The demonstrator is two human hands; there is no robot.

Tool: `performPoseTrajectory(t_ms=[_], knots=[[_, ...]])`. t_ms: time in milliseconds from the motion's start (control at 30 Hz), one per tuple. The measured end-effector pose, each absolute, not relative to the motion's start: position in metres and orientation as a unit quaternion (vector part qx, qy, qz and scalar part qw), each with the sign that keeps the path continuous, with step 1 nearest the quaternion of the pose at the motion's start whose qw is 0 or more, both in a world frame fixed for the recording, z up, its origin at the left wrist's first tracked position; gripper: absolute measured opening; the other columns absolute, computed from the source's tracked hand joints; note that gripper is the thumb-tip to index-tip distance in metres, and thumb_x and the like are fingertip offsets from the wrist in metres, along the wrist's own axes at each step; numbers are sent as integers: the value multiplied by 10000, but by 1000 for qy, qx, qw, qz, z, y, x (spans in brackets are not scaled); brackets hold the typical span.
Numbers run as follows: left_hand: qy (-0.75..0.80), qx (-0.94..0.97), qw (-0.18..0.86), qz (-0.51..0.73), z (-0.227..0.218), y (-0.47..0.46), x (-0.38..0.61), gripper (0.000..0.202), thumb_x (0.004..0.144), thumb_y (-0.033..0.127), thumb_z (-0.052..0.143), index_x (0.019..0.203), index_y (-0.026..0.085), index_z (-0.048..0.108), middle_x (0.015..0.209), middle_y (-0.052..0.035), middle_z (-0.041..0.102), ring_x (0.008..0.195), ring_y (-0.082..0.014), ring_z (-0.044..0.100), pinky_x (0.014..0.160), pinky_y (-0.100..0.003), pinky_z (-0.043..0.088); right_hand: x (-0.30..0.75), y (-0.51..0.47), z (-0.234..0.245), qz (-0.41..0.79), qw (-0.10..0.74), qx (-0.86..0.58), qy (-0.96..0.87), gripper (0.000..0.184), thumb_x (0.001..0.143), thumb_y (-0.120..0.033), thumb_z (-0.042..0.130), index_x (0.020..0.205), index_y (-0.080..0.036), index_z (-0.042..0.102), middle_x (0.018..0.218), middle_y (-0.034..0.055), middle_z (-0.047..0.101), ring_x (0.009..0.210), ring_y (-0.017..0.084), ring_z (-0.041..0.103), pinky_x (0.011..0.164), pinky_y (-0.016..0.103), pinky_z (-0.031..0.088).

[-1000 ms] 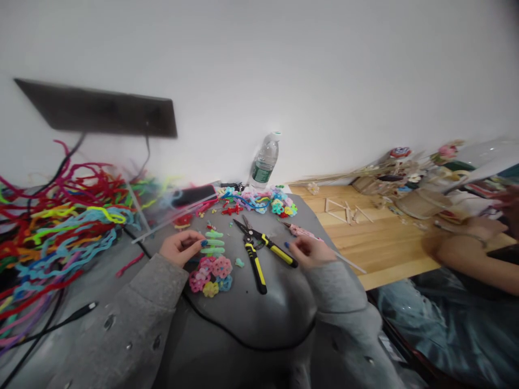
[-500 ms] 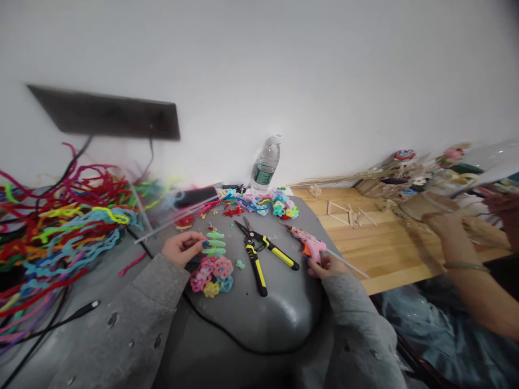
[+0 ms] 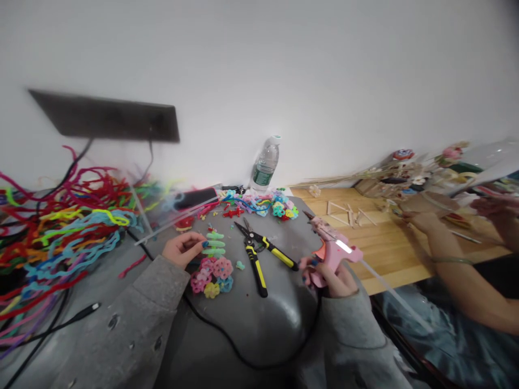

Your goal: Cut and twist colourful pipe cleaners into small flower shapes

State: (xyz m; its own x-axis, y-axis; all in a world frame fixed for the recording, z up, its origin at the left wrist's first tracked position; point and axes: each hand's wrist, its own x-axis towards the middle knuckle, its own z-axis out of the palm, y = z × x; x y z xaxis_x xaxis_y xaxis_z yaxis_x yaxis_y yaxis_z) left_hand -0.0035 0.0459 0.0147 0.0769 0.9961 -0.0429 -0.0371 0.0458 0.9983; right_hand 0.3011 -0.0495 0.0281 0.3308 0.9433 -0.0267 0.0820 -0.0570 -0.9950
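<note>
My right hand (image 3: 330, 278) is wrapped round the handle of a pink hot glue gun (image 3: 331, 246), lifted off the grey surface, nozzle pointing up and left. My left hand (image 3: 184, 247) rests on the grey surface with curled fingers pinching the end of a green looped pipe-cleaner piece (image 3: 213, 244). Just below that lies a cluster of pink, blue and yellow pipe-cleaner flowers (image 3: 211, 274). Black-and-yellow pliers (image 3: 259, 255) lie open between my two hands.
A heap of coloured pipe cleaners (image 3: 52, 227) fills the left. More small flowers (image 3: 265, 202) and a water bottle (image 3: 265, 163) stand at the back. A black cable (image 3: 227, 337) crosses in front. Another person's arms (image 3: 450, 254) work over a wooden table (image 3: 365, 237) at the right.
My right hand reached right past the pliers, took hold of the pink glue gun and lifted it off the surface. My left hand stayed on the green piece.
</note>
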Motion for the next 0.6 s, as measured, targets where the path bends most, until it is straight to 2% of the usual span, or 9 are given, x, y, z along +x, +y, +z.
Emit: performPoseTrajectory(t_ms=[33,133,233,300,467,600], knots=[[480,497,540,480,15,46,-3,412,525,494,780,682,136,649,524,11,628,463,-100,561,461,-189,475,292,-50,31,449,549,-580,-400,269,725,-438,592,765,-179,534,637,37,615,391,126,515,348,251,378],[473,495,544,486,16,45,-3,389,531,474,784,673,141,640,519,21,620,456,-90,551,457,-179,467,264,-51,34,574,542,-483,-379,376,738,-463,627,977,-186,538,462,-73,458,308,86,385,322,213,285],[473,491,548,484,17,45,-3,383,539,472,779,676,144,635,540,13,634,468,-102,569,462,-191,476,237,-56,27,644,519,-400,-394,398,780,-549,555,943,-186,542,404,-107,344,289,65,290,323,194,243],[474,493,547,482,16,45,-3,381,545,471,775,681,144,632,546,9,638,474,-110,576,466,-200,483,220,-60,19,645,519,-398,-395,419,801,-592,503,880,-182,543,388,-106,340,289,57,259,321,186,228],[479,508,534,477,16,45,-4,362,564,450,762,694,137,635,544,9,631,473,-107,566,471,-197,475,197,-67,7,558,528,-477,-427,472,799,-615,491,795,-147,546,357,-87,386,299,48,265,335,181,201],[479,506,534,479,16,45,-3,345,566,433,760,692,136,637,544,12,627,481,-102,561,474,-190,473,193,-64,5,539,517,-498,-441,498,787,-645,475,762,-150,525,341,-90,378,292,43,240,333,182,182]])
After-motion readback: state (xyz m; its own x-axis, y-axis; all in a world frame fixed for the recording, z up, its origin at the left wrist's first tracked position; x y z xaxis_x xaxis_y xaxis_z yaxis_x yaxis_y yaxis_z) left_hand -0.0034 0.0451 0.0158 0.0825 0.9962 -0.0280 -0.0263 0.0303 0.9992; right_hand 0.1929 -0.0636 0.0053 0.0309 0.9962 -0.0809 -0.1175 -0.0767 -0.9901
